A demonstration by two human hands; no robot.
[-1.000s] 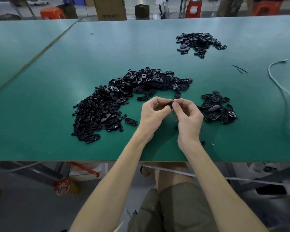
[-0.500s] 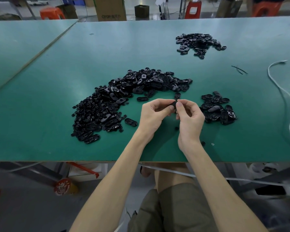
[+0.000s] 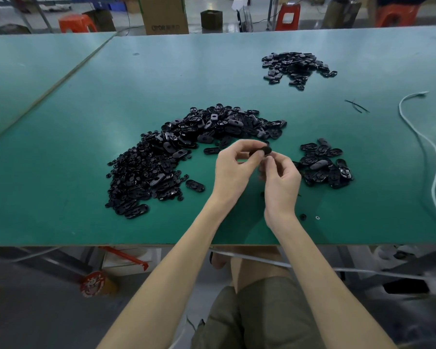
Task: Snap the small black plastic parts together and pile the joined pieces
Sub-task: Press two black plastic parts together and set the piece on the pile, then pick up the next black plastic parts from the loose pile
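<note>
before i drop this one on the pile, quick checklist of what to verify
1. Grip: left hand pinches the black part: ok.
2. Whether right hand holds anything: cannot tell, blurred.
3. Snap fully seated: cannot tell.
4. Path to small pile on the right unobstructed: ok.
5. Stock in big loose pile: ok.
6. Tidy table edge: not ok, stray bit there.
</note>
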